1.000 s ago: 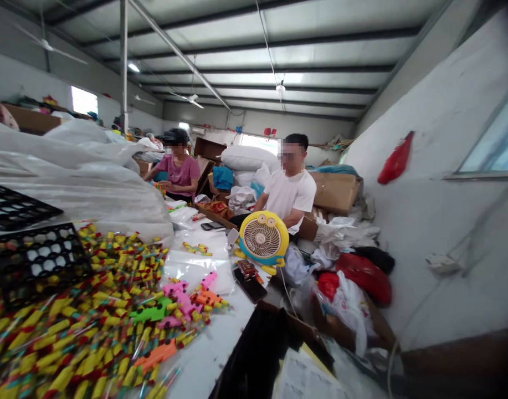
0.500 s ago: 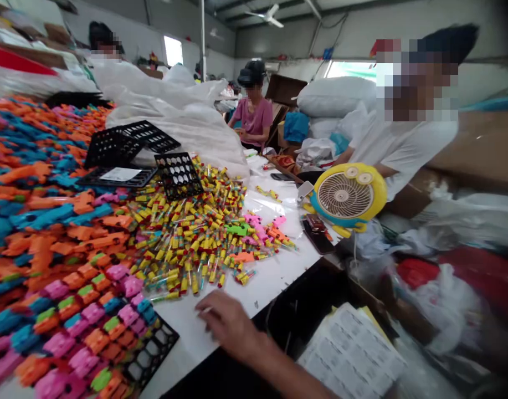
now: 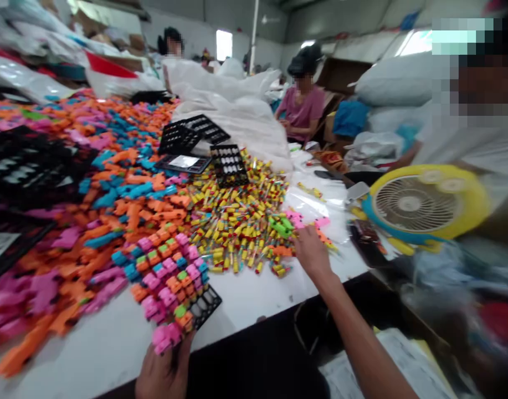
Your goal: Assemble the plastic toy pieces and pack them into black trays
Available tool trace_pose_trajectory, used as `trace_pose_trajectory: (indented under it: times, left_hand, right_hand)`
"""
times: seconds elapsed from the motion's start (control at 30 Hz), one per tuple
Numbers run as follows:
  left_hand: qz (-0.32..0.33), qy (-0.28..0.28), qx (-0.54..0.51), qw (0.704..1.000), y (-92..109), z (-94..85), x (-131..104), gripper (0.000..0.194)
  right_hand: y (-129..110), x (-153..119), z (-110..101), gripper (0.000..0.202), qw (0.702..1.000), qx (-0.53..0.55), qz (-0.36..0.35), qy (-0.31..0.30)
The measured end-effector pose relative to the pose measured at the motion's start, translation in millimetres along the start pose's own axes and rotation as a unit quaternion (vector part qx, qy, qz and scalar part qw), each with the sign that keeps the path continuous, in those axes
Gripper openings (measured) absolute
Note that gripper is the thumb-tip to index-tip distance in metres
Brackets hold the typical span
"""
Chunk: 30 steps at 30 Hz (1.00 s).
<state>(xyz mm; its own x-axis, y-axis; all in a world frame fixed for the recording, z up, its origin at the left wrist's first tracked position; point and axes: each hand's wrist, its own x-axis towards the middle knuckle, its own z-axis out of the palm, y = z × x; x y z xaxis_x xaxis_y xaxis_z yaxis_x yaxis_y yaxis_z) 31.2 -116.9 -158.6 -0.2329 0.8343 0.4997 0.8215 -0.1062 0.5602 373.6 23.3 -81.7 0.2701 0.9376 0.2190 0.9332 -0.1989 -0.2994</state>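
My left hand (image 3: 164, 371), at the bottom, has its fingers and thumb closed round a pink plastic toy (image 3: 166, 337) at the near corner of a black grid tray (image 3: 206, 307). Pink, orange, blue and green toy pieces stand in rows over most of this tray. Farther right, my right hand (image 3: 314, 252) reaches down onto several toy guns at the edge of a heap of yellow-capped clear tubes (image 3: 237, 227). A green toy gun (image 3: 281, 226) lies just left of its fingers. Their tips are hidden behind the hand, so its grip does not show.
A big pile of toy guns (image 3: 129, 216) covers the left of the table. Black trays (image 3: 230, 166) lie on the heaps. On the right stand a yellow fan (image 3: 415, 205) and a phone (image 3: 365, 244). One person (image 3: 303, 105) sits across; another sits at right.
The view has swung left. My right hand has moved forward from the bare table near the tray to the toy guns beside the tubes. My left hand has come into view at the tray.
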Motion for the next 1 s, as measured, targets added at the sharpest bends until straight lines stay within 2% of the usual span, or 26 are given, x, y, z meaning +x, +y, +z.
trace_pose_trajectory:
  times: [0.07, 0.13, 0.2, 0.3, 0.37, 0.4, 0.47, 0.53, 0.63, 0.77, 0.83, 0.93, 1.0]
  left_hand:
    - [0.029, 0.009, 0.014, 0.999, 5.9, -1.7, 3.1, 0.017]
    - [0.043, 0.005, 0.025, 0.999, 9.4, -2.4, 6.1, 0.019]
    - [0.046, 0.0, 0.03, 0.998, 11.1, -3.1, 7.0, 0.02]
    - [0.046, 0.0, 0.027, 0.999, 11.7, -3.5, 5.9, 0.019]
    - [0.044, -0.002, 0.024, 0.999, 11.1, -2.9, 4.6, 0.018]
    - [0.044, -0.003, 0.024, 0.999, 10.5, -2.5, 3.8, 0.018]
    - [0.044, -0.004, 0.025, 0.999, 8.9, -1.5, 2.2, 0.017]
    - [0.05, -0.004, 0.03, 0.998, 6.9, -0.8, 0.6, 0.014]
    - [0.076, -0.004, 0.041, 0.996, 4.9, -0.7, -0.5, 0.01]
    - [0.105, 0.007, 0.038, 0.994, 4.5, -1.2, 0.9, 0.007]
    - [0.101, 0.01, 0.023, 0.995, 4.5, -1.5, 1.8, 0.007]
    - [0.068, -0.002, 0.005, 0.998, 3.8, -2.8, 2.2, 0.011]
    - [0.04, -0.019, 0.009, 0.999, 1.8, -3.2, 1.3, 0.016]
  right_hand:
    - [-5.8, -22.3, 3.3, 0.018, 0.994, 0.111, 0.016, -0.005]
    - [-20.5, -47.0, 8.6, 0.028, 0.955, 0.288, 0.03, -0.063]
    - [-43.8, -71.5, 15.0, 0.036, 0.874, 0.453, 0.028, -0.174]
    - [-84.6, -100.3, 26.6, 0.039, 0.732, 0.587, 0.002, -0.347]
    - [-107.9, -112.4, 36.2, 0.04, 0.66, 0.639, 0.001, -0.395]
    - [-117.2, -116.8, 41.7, 0.041, 0.636, 0.66, 0.005, -0.401]
    - [-129.9, -123.7, 53.0, 0.042, 0.609, 0.685, 0.013, -0.401]
    - [-135.2, -128.3, 63.2, 0.04, 0.614, 0.68, 0.016, -0.401]
    - [-132.3, -128.8, 70.7, 0.028, 0.669, 0.632, -0.025, -0.389]
    - [-127.8, -118.1, 62.3, 0.01, 0.743, 0.528, -0.172, -0.372]
    - [-132.1, -113.6, 54.8, 0.013, 0.768, 0.466, -0.255, -0.356]
    - [-141.4, -115.1, 47.7, 0.018, 0.793, 0.401, -0.328, -0.323]
    - [-140.2, -116.9, 48.2, 0.017, 0.791, 0.407, -0.33, -0.317]
